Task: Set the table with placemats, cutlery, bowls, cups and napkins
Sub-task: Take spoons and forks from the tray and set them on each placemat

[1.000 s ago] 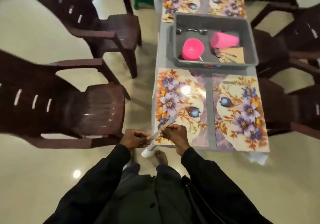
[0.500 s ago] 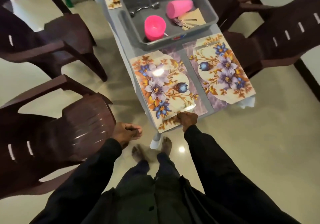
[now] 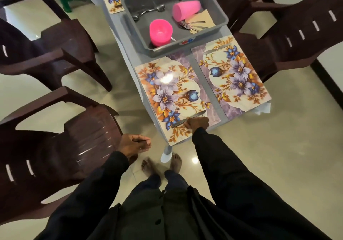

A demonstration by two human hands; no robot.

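A view is given from above, looking down past dark sleeves to a narrow grey table [image 3: 223, 118] ringed by dark brown plastic chairs [image 3: 61, 128]. On the nearest floral placemat [image 3: 167, 91], close to its near edge, a table knife [image 3: 199, 113] is pinched at its middle by the fingertips of the right hand [image 3: 197, 123]. The knife is laid crosswise, apparently so that it sits squarely before the seat at this end. Whether it already lies flat on the mat cannot be told. The left hand [image 3: 133, 144] is held off the table beside a chair, fingers loosely curled and nothing gripped, seemingly kept out of the way while one hand does the placing. A second floral placemat [image 3: 235, 76] is laid just beside the first. Beyond both, a grey tray [image 3: 167, 49] is kept in the middle of the table, probably so that every seat can be served from it. Inside it are seen a pink bowl [image 3: 160, 32], a pink cup [image 3: 185, 10] on its side, spoons [image 3: 148, 12], forks [image 3: 193, 27] and tan napkins [image 3: 204, 18], none yet set out.
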